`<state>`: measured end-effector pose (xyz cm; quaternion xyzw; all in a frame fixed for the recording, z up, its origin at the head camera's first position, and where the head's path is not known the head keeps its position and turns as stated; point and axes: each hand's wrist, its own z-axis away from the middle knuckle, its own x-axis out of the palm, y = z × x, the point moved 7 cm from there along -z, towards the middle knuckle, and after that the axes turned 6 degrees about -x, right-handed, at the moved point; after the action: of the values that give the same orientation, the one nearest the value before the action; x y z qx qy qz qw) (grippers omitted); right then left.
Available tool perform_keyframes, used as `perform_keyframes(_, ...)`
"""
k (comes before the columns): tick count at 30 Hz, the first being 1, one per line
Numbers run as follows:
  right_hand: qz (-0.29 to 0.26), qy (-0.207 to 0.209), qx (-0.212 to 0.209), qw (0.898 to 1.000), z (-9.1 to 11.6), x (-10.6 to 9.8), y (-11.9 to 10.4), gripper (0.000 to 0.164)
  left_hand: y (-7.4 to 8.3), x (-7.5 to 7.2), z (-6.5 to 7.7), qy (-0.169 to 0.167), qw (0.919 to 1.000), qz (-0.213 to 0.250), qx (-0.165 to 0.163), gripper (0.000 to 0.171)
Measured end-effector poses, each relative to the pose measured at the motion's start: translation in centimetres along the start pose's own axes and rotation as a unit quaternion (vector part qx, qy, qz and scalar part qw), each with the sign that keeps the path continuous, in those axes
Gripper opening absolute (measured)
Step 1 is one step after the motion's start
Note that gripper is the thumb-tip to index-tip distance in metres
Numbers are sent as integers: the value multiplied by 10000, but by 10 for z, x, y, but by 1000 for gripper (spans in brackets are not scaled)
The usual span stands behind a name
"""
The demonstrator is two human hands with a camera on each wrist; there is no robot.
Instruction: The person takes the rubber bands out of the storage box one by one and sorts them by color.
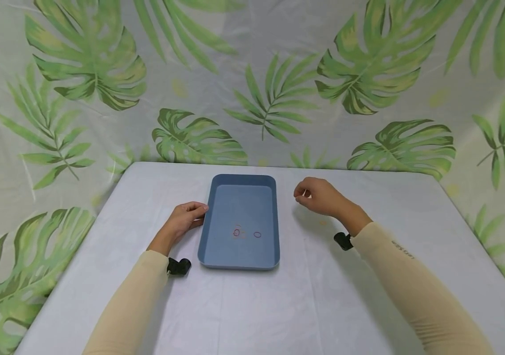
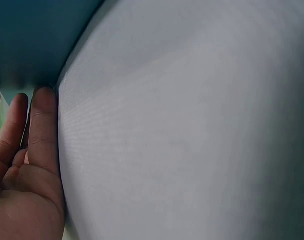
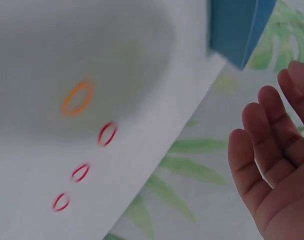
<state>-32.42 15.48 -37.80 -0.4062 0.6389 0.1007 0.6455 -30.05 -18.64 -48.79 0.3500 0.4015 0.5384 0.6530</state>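
A blue rectangular tray [image 1: 243, 209] lies on the table, with several thin red and orange rings [image 1: 257, 234] like small rubber bands on its floor. My left hand [image 1: 185, 218] is at the tray's left side, its fingertips touching the outer wall. In the left wrist view those fingers [image 2: 41, 135] reach fairly straight to the wall under the rim. Off the tray's right side, my right hand [image 1: 319, 195] hovers over the table with loosely bent fingers and nothing visible in them. Below it, the right wrist view shows an orange ring [image 3: 77, 97] and three red rings [image 3: 107, 134] in a line.
White cloth covers the table [image 1: 252, 310], and a leaf-patterned curtain [image 1: 274, 84] hangs behind its far edge. Each wrist carries a small black camera, one by the left sleeve [image 1: 123, 301] and one by the right sleeve [image 1: 416, 291].
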Motion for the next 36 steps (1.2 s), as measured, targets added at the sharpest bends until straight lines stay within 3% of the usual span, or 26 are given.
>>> perform_keyframes(17, 243, -398, -504, 9976, -7, 25, -43, 13, 2, -1, 0, -25, 10000, -46, 53, 38)
perform_keyframes(36, 618, -456, -1227, 9895, -26, 63, -94, 11, 0, 0, 2, 66, 10000, 31, 54, 41)
